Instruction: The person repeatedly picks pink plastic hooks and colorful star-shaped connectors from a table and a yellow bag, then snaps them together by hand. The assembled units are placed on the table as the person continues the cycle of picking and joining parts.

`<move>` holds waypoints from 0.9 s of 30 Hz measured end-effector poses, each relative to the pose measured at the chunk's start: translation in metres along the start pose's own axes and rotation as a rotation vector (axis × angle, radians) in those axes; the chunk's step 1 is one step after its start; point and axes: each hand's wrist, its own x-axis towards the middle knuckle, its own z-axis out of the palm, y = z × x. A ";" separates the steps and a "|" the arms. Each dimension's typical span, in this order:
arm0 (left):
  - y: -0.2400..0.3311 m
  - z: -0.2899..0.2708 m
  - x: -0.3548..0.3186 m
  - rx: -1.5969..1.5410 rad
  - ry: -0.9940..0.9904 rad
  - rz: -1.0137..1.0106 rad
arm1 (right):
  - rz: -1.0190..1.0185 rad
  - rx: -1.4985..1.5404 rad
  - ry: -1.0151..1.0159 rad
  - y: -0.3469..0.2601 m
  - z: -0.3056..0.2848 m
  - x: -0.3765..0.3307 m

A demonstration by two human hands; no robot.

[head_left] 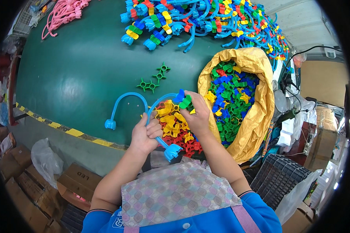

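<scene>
My left hand (144, 135) is closed around a blue curved plastic tube piece (130, 94), whose arms bend in several directions. Two of its ends carry blue cup-shaped tips, one (110, 124) to the left of the hand and one (172, 152) below it. At the end of another arm, my right hand (198, 115) pinches a green winged plastic piece (186, 102). A blue winged piece (179, 96) sits beside it on that arm, and a bit of yellow shows under the fingers. Loose yellow pieces (168, 116) and red pieces (184, 146) lie heaped beneath my hands.
Beside my right hand stands a yellow sack (262, 112) full of mixed coloured pieces. Several green spoked pieces (159, 76) lie on the green table (74, 73). Blue tubes with coloured pieces (198, 19) are piled at the back, pink parts (68, 13) at far left.
</scene>
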 end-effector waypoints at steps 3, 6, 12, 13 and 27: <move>0.013 0.003 -0.011 0.200 -0.054 -0.120 | -0.028 0.036 -0.109 -0.005 0.003 0.008; 0.019 0.006 -0.020 0.441 -0.024 -0.093 | 0.130 0.291 -0.293 -0.017 0.009 0.009; 0.048 -0.025 -0.020 0.221 -0.002 0.237 | -0.116 -0.395 -0.316 0.017 0.047 -0.011; 0.049 -0.030 -0.021 0.214 0.011 0.251 | -0.170 -0.488 -0.331 0.018 0.056 -0.009; 0.055 -0.048 -0.025 0.006 0.125 0.411 | -0.300 -0.551 -0.535 0.016 0.089 -0.003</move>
